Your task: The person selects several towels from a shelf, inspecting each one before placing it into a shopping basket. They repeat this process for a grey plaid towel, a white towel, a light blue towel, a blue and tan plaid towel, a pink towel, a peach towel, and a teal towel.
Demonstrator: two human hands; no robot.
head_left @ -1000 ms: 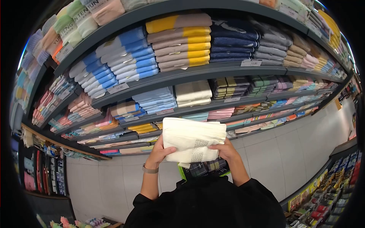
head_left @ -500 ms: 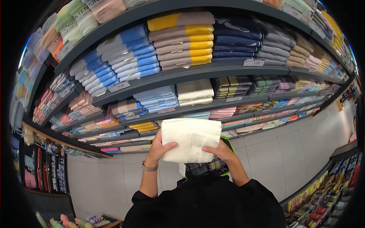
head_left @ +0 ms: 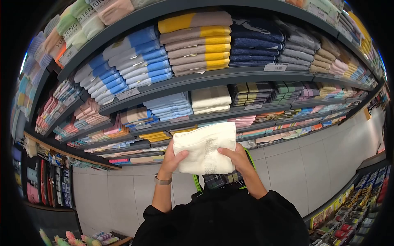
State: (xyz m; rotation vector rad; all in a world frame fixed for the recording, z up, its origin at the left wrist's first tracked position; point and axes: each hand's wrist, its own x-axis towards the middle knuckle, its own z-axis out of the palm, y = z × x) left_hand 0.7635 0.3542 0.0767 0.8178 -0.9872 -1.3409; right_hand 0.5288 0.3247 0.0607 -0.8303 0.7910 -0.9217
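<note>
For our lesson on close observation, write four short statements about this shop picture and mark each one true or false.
1. Both hands, left and right, hold a folded cream towel. True.
2. The left wrist bears a band. True.
3. The shelves hold shoes. False: they hold stacked folded towels.
4. The sleeves are white. False: they are black.

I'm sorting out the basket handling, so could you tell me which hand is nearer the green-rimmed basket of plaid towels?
Right. The right hand grips the cream towel directly above the green-rimmed basket; the left hand holds the towel's other edge, off to the basket's left.
</note>
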